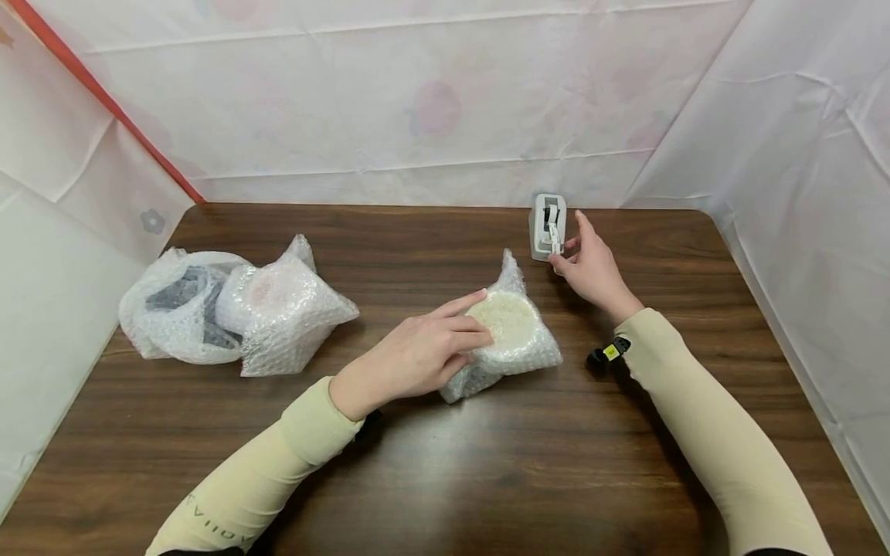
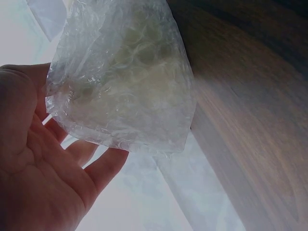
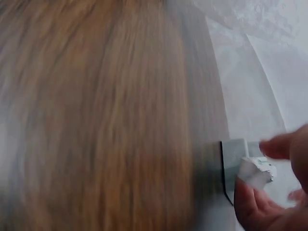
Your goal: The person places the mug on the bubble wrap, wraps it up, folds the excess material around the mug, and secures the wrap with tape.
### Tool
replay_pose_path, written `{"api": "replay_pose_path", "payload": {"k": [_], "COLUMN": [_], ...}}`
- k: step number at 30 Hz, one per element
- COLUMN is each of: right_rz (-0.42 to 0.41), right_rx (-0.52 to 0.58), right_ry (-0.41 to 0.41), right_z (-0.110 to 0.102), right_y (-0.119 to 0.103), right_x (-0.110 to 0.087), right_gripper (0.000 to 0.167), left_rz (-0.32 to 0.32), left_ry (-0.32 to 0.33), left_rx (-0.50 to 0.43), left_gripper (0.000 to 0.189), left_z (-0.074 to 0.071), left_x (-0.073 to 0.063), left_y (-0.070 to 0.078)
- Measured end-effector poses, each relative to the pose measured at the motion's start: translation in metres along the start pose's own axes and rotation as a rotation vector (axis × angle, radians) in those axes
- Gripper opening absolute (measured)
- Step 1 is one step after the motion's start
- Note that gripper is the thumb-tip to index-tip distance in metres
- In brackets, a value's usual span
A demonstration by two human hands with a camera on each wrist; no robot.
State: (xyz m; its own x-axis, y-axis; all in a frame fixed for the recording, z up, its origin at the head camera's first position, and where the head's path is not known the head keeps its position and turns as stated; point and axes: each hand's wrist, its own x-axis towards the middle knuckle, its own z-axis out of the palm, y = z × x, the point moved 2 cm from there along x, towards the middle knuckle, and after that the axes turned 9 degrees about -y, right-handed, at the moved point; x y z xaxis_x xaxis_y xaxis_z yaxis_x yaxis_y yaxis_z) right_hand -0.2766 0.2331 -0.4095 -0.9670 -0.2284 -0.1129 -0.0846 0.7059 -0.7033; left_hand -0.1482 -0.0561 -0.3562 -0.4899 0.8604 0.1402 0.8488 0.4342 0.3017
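A pale yellowish round item [image 1: 511, 320] shows through the bubble wrap [image 1: 531, 355] around it. My left hand [image 1: 410, 351] rests on the left part of this packet, its fingers lying over the wrap. From the left wrist, the wrapped packet [image 2: 130, 82] appears close up, with the fingertips at its edge. At the back right stands a white tape dispenser [image 1: 538, 235]. My right hand [image 1: 594, 266] is at its front end, with the index finger extended and the thumb by the tape end [image 3: 256, 172]. Thumb and fingers stand apart around that end.
Two more bubble-wrapped items, a larger whitish bundle [image 1: 184, 305] and a packet with a pinkish spot [image 1: 295, 309], lie together on the left of the brown wooden table [image 1: 445, 479]. White curtains [image 1: 445, 108] enclose the back and sides.
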Motion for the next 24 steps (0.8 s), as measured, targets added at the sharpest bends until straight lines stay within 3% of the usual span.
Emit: {"api": "replay_pose_path", "payload": {"k": [3,7,12,24], "right_rz": [0.087,0.15,0.203,0.225], "right_rx": [0.015,0.103,0.267,0.446], "right_ry": [0.023,0.02,-0.031,-0.252], "right_z": [0.001,-0.001,-0.007,-0.007], "right_y": [0.002,0.001,-0.004,-0.01], "right_x": [0.002,0.002,0.001,-0.003], "right_gripper": [0.079,0.075,0.081,0.106], "left_rz": [0.001,0.003,0.006,0.003], "left_ry": [0.002,0.007,0.01,0.009], "left_rx": [-0.001,0.0,0.0,-0.005], "left_gripper": [0.035,0.034,0.033,0.033], "left_z": [0.0,0.0,0.001,0.001], "left_x": [0.0,0.0,-0.001,0.0], "left_y": [0.0,0.001,0.0,-0.001]}}
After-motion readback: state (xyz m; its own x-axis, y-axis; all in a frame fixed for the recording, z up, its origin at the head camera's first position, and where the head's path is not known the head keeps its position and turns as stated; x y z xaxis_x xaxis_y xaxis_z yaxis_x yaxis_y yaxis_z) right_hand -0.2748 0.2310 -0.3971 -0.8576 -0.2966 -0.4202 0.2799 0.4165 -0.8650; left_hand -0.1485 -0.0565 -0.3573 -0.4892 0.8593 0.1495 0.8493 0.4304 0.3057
